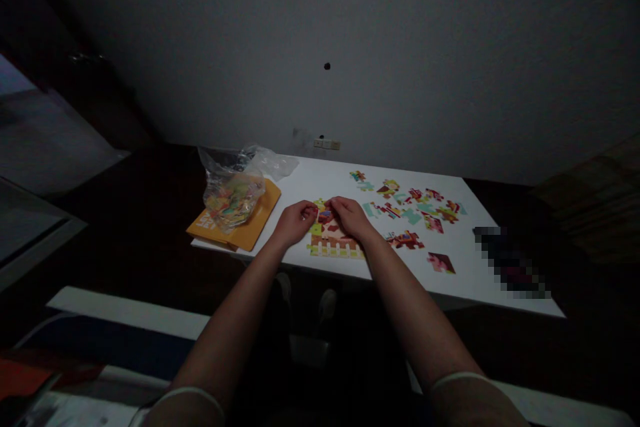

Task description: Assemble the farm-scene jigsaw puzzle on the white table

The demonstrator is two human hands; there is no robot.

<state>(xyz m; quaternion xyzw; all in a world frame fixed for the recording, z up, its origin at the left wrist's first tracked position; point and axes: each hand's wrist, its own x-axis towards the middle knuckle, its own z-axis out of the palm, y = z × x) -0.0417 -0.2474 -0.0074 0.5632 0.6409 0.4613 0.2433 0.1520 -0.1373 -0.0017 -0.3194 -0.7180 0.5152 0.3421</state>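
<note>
Left of centre, a clear plastic bag (234, 199) is lying on a yellow packet (265, 219), colourful contents showing through. At mid-frame, the left hand (295, 222) is curling thumb and fingers together by the upper left of a joined puzzle section (334, 248) — whether it is pinching a piece, I cannot tell. The right hand (351, 217) is bending over the section's upper right, fingers close together, hiding anything it might be holding. The section is resting on the white table (313, 177), its fence row looking joined, so assembly is seemingly standing part-way. Right of centre, loose pieces (413, 216) are lying scattered — much is apparently remaining. Counting across, I am seeing one packet, at least one bag, two hands, one section and roughly a dozen or more loose pieces, some touching or overlapping.
</note>
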